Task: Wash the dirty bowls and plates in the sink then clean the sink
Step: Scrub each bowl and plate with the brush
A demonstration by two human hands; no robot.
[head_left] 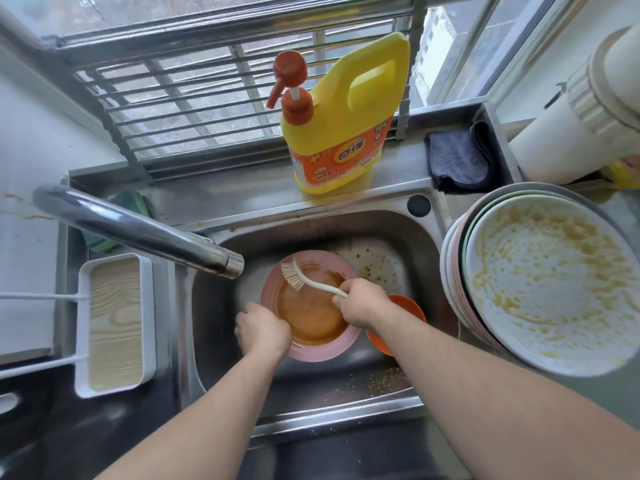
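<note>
Risk: my left hand [262, 329] grips the pink bowl [311, 306] rim, my right hand [363, 303] grips the brush [304, 278], and brown liquid may slop out if tilted.

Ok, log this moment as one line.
stage: scrubbing | left hand: grips pink plate rim | right hand: holds brush on plate | stack of dirty plates: waiting right of sink

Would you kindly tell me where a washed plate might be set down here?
Bare steel ledge between faucet and detergent bottle. Crowded: the sink holds pink plate and orange bowl; dirty stack fills the right counter.
</note>
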